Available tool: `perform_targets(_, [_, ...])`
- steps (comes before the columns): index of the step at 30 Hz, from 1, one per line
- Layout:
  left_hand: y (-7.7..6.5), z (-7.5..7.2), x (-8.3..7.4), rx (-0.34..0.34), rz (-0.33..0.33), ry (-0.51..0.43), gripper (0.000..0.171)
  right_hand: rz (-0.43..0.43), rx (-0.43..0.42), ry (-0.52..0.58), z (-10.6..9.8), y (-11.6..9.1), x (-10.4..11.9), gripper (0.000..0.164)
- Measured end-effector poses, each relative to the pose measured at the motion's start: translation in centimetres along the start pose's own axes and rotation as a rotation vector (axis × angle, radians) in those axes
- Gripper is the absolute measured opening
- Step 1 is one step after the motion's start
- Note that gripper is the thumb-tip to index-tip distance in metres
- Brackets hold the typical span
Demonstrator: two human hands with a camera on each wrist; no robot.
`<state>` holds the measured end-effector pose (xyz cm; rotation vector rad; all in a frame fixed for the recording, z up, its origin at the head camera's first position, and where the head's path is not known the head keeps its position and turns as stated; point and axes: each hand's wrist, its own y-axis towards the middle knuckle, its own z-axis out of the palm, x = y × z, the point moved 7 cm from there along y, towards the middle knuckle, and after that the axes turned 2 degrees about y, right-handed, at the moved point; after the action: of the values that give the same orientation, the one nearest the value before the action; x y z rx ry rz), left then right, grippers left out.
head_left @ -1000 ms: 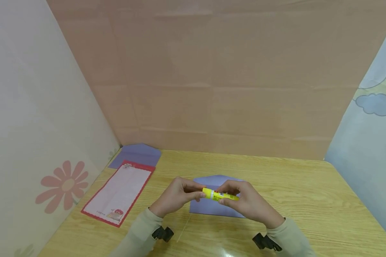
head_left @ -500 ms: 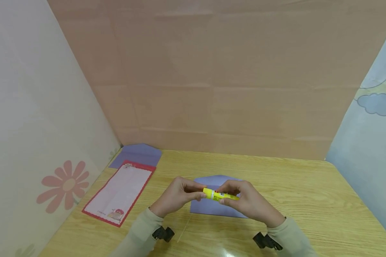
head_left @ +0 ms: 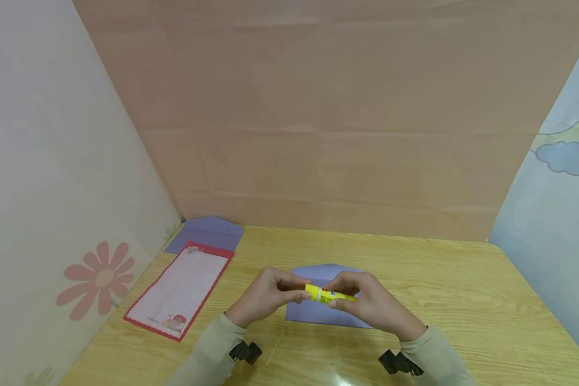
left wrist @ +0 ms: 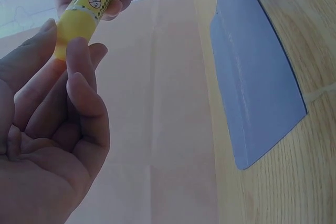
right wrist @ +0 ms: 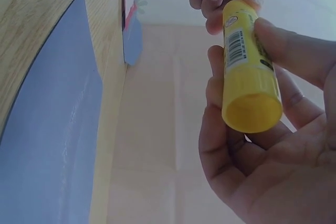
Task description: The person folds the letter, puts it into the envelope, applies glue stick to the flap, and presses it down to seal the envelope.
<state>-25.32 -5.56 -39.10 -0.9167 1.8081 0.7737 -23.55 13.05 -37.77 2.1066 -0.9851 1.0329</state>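
Note:
A yellow glue stick (head_left: 329, 296) is held level between both hands above a purple envelope (head_left: 313, 313). My left hand (head_left: 265, 295) pinches its cap (left wrist: 76, 27) between thumb and fingers. The body of the glue stick (right wrist: 244, 51), with a barcode label, is gripped by my right hand (head_left: 376, 303); its hollow bottom end faces the right wrist camera. The envelope lies flat with its flap unfolded toward the back, and a shiny streak runs along the flap in the left wrist view. My hands and the glue stick cover part of the envelope.
A red-bordered white sheet (head_left: 178, 289) lies at the table's left, overlapping a second purple envelope (head_left: 205, 233) in the back left corner. A brown paper-covered wall (head_left: 318, 134) stands behind the table (head_left: 439, 279), with patterned panels on both sides.

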Motion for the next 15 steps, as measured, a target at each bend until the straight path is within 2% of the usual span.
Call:
perform_targets(10, [0.08,0.04,-0.06,0.004,0.005,-0.015,0.027,0.000,0.019,0.023,0.12,0.07,-0.42,0.019])
perform_targets(12, [0.15,0.02,0.10,0.006,0.002,-0.006,0.027,0.003,0.026,0.003,0.29,0.06,-0.60,0.020])
perform_targets(15, [0.36,0.09,0.43,0.014,0.001,0.034,0.032,0.012,0.046,-0.049,0.68,0.13,-0.98,0.030])
